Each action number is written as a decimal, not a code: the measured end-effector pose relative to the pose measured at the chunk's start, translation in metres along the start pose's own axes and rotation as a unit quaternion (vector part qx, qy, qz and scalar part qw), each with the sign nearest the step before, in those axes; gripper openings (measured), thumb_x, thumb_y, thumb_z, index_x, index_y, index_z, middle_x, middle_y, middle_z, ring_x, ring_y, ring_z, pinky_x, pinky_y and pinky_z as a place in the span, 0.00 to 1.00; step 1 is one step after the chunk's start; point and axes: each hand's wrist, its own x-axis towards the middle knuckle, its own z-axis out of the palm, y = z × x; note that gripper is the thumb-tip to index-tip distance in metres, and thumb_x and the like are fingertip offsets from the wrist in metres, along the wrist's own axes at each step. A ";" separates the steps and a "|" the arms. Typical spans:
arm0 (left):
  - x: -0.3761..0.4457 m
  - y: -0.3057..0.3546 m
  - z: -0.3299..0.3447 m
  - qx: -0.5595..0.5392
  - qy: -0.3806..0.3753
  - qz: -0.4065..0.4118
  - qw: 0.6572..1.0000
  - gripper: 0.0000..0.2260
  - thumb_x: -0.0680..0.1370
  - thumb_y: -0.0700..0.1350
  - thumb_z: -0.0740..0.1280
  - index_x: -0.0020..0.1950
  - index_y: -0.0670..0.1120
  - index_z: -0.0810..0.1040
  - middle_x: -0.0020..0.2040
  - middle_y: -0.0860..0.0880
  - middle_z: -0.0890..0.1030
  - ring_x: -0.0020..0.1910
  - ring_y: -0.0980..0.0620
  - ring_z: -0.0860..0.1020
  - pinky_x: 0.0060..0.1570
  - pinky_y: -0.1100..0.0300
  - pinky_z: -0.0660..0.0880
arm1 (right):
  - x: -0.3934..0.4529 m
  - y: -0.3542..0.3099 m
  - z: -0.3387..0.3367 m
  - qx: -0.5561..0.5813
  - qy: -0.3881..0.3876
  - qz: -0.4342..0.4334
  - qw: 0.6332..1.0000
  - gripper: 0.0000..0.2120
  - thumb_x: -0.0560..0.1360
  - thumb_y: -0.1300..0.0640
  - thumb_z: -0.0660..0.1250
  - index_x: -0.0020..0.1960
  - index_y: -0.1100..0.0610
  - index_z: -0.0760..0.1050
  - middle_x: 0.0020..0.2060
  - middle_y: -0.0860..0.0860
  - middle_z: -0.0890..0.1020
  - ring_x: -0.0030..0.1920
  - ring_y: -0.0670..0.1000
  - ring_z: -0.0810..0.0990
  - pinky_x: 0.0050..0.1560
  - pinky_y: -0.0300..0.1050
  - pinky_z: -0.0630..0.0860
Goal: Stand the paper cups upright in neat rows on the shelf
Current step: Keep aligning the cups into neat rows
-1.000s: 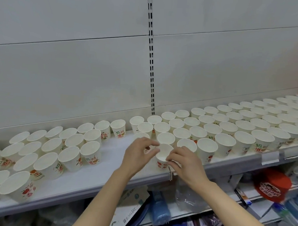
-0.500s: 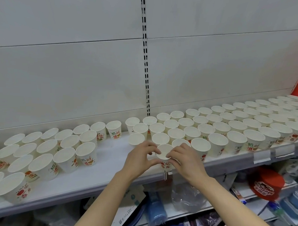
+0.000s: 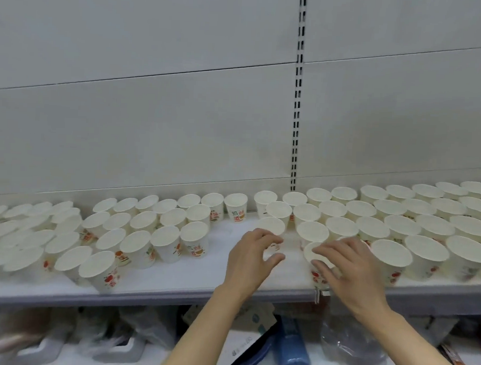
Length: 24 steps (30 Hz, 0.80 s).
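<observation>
Nearest, below the shelf edge: clear plastic bags (image 3: 347,350), a blue bundle (image 3: 291,347) and a cardboard pack (image 3: 255,321) on the lower shelf. Above that, the white shelf (image 3: 174,278) with a bare strip in the middle. Right hand (image 3: 351,272) curled round the front paper cup (image 3: 317,257), fingers over its rim and side, cup upright at the shelf's front edge. Left hand (image 3: 251,257) just beside it, fingers and thumb bent in a loose open curl, gripping nothing, fingertips near another upright cup (image 3: 270,226). Rows of upright paper cups to the right (image 3: 390,252), touching rim to rim; a second block to the left (image 3: 137,244), blurred at the far end. Behind, pale back panels (image 3: 153,123) and a slotted upright (image 3: 297,102).
</observation>
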 end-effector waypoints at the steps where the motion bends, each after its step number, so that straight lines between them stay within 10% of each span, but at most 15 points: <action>1: -0.007 -0.014 -0.007 0.014 0.030 -0.031 0.999 0.11 0.77 0.55 0.68 0.58 0.58 0.79 0.57 0.61 0.76 0.54 0.59 0.73 0.48 0.63 0.73 | 0.004 -0.008 0.005 0.007 0.009 -0.004 1.000 0.11 0.73 0.49 0.66 0.47 0.55 0.83 0.43 0.47 0.82 0.43 0.53 0.74 0.43 0.45 0.70; 8: -0.048 -0.129 -0.077 0.159 0.209 -0.184 0.947 0.10 0.75 0.45 0.71 0.56 0.52 0.82 0.54 0.53 0.80 0.52 0.48 0.72 0.45 0.54 0.74 | 0.025 -0.080 0.080 0.108 -0.031 -0.045 0.993 0.06 0.74 0.53 0.67 0.43 0.53 0.81 0.39 0.45 0.81 0.40 0.52 0.75 0.41 0.47 0.71; 15: -0.029 -0.178 -0.122 0.230 0.013 -0.175 0.957 0.06 0.77 0.51 0.67 0.48 0.54 0.83 0.48 0.56 0.81 0.51 0.52 0.73 0.44 0.57 0.72 | 0.056 -0.135 0.151 0.094 -0.114 -0.007 0.989 0.14 0.68 0.56 0.74 0.53 0.54 0.79 0.48 0.47 0.80 0.46 0.52 0.73 0.42 0.44 0.73; 24: -0.027 -0.178 -0.150 0.099 -0.007 -0.101 0.990 0.02 0.73 0.52 0.72 0.41 0.56 0.82 0.37 0.60 0.78 0.41 0.59 0.75 0.37 0.59 0.72 | 0.082 -0.150 0.174 0.033 -0.169 0.027 0.985 0.09 0.64 0.55 0.77 0.41 0.52 0.79 0.39 0.46 0.79 0.41 0.51 0.73 0.38 0.41 0.70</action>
